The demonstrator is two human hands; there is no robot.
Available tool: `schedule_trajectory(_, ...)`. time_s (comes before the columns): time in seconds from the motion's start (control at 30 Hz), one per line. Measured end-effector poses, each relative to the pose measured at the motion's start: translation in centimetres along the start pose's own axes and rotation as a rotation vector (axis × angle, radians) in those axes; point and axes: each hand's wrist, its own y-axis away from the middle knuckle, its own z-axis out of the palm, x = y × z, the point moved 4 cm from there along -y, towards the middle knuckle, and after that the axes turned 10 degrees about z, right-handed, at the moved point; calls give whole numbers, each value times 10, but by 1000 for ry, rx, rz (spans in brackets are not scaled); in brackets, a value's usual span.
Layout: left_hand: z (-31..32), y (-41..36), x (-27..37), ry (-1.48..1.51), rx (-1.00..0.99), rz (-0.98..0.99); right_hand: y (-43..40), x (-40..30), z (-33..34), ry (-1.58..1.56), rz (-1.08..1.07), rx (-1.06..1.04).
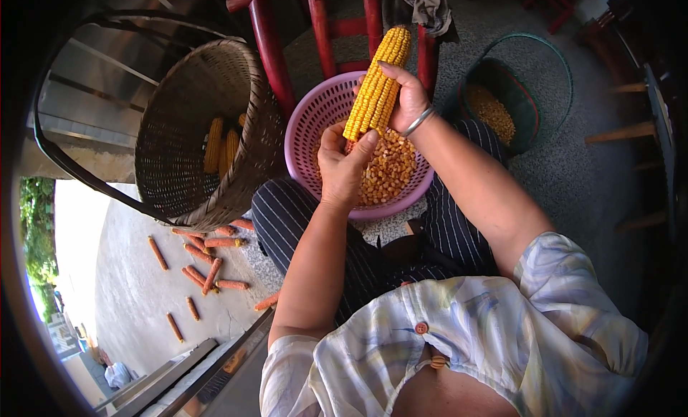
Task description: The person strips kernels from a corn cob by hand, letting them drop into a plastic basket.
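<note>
An ear of yellow corn point(379, 83) is tilted above a pink perforated plastic basket point(303, 172). My right hand point(411, 97), with a bracelet at its wrist, is wrapped around the ear's upper half from the picture's right side; since the camera looks down with my torso at the bottom, this arm comes from the right. My left hand point(341, 161) pinches the lower end, its thumb against the kernels, where a bit of reddish cob shows. Loose corn kernels point(389, 172) lie in the basket below both hands.
At the left stands a tall woven basket point(255, 78) holding several corn ears point(214, 145). Stripped reddish cobs point(212, 276) lie scattered on the floor. A red wooden chair point(322, 35) is beyond the pink basket. A green bucket-like container point(529, 102) with grain stands at the right.
</note>
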Motion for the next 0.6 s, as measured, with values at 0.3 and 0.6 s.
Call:
schedule_trajectory(0.3,-4,-1,-6,-8,69,68,2,3,3,-6,12,-17)
schedule_trajectory(0.6,-2,-1,-1,-105,79,155,3,3,2,-26,13,-2)
